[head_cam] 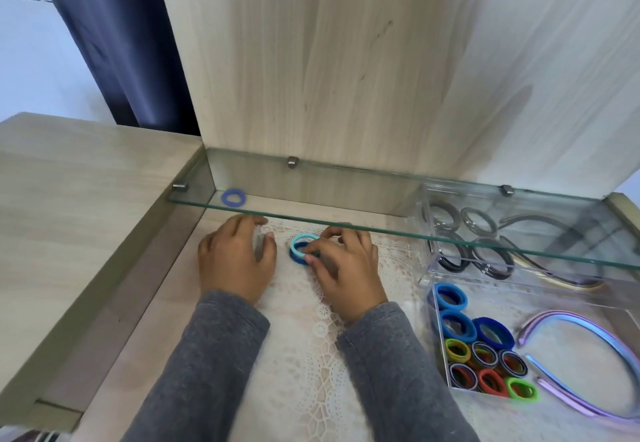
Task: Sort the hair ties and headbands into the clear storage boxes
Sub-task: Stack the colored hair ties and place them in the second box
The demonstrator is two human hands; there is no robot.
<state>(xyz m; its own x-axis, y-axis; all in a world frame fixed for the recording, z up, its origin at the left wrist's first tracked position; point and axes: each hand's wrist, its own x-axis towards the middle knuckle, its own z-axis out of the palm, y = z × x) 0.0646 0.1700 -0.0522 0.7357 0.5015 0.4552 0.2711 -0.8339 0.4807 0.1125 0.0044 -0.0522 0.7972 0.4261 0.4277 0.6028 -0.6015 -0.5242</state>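
Grip: right hand (343,265) is pinching stacked light-blue and dark-blue fabric hair ties (298,250) on lace-covered desk (298,372) | left hand (235,261) is resting open beside | probably worth lifting both together into clear plastic box (437,317)

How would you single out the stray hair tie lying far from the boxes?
Find the glass shelf running across the scene. Seen through its left end, near the back corner, is one hair tie. It is periwinkle blue and lies alone, nothing touching it.

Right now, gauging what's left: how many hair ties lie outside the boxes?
3: a lilac-blue tie back left, a light blue tie on a dark blue tie at the right hand. More may be hidden.
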